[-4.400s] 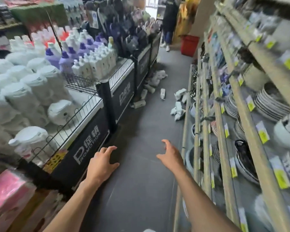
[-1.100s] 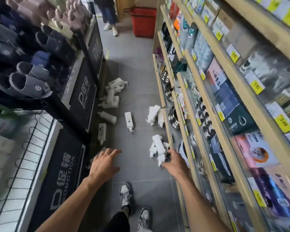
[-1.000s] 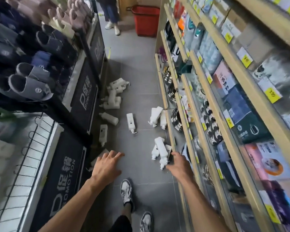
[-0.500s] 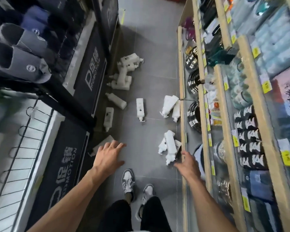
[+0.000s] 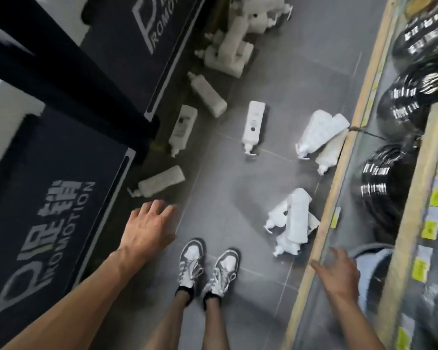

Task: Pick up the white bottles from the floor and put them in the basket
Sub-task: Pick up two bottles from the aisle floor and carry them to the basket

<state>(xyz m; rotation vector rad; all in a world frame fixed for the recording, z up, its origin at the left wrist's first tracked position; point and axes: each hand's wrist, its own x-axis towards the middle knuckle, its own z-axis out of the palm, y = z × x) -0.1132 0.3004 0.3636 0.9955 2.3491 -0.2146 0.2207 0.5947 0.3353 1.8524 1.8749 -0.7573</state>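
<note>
White plastic pump bottles (image 5: 254,125) lie scattered on the grey tiled floor (image 5: 238,193), none lifted yet, so the job looks barely begun; no basket is in view. The left hand (image 5: 147,228) hovers, fingers spread and empty, near one fallen bottle (image 5: 162,181) beside the black promotion stand (image 5: 48,198). The right hand (image 5: 339,271), slack and empty, hangs over the wooden shelf edge (image 5: 339,173), near a small heap of bottles (image 5: 292,218). Stand and shelf squeeze the aisle; stacked dark bowls (image 5: 402,109) sit close
</note>
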